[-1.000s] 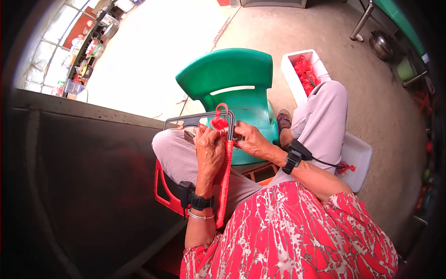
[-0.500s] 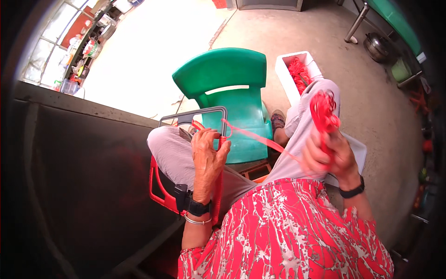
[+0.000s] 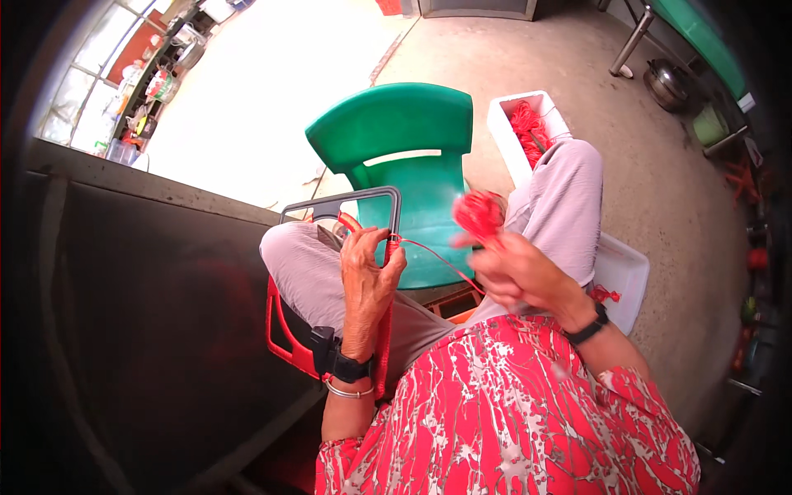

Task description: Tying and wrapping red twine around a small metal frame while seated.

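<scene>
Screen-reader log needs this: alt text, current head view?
Right hand grips a bundle of red cord, a strand running to a gray frame held in the left hand. Beyond: a green chair and a white box.

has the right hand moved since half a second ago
Yes: the right hand, gripping the red cord bundle, has moved left, closer to the green chair.
</scene>
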Demonstrator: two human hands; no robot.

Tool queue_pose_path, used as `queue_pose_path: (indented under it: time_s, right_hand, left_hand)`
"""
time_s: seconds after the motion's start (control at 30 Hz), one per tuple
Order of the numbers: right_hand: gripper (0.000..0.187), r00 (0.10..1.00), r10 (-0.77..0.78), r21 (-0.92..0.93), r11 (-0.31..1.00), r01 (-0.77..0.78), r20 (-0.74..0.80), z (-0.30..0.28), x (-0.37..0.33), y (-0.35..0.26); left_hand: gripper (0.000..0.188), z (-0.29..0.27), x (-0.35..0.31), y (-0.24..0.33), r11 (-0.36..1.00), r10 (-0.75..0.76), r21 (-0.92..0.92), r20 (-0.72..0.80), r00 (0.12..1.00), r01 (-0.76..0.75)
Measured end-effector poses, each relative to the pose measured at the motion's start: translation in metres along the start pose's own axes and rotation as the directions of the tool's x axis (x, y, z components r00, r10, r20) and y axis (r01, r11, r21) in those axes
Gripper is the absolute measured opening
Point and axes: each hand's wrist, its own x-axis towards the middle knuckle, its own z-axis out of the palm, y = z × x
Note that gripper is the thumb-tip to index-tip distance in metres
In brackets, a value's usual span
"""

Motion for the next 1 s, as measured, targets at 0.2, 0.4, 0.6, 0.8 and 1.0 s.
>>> queue_pose_path:
  time_s: [0.2,0.4,0.6,0.8,1.0]
  right_hand:
    - [0.030,0.992,-0.013,-0.077,0.997,0.003,-0.128,0.006,0.083,0.039]
    - [0.024,0.884,-0.406,-0.551,0.804,0.224,-0.233,0.027,0.053,0.028]
    - [0.013,0.797,-0.583,-0.802,0.394,0.448,0.159,0.035,0.052,0.020]
    - [0.020,0.776,-0.619,-0.876,0.302,0.376,0.119,0.023,0.064,-0.027]
    - [0.027,0.632,-0.752,-0.723,0.330,0.607,0.187,0.012,0.105,-0.055]
  left_hand:
    - [0.035,0.002,0.005,0.010,0.998,0.006,-0.056,-0.023,1.000,-0.007]
    - [0.036,0.004,-0.002,0.011,0.986,-0.062,-0.154,-0.002,0.998,0.061]
    - [0.030,0.000,0.001,0.020,0.867,-0.189,-0.437,0.151,0.970,0.237]
    - [0.031,0.009,0.007,0.028,0.999,0.044,0.009,-0.069,0.997,-0.043]
    - [0.013,0.013,0.020,0.032,0.913,-0.193,-0.368,-0.013,0.981,0.175]
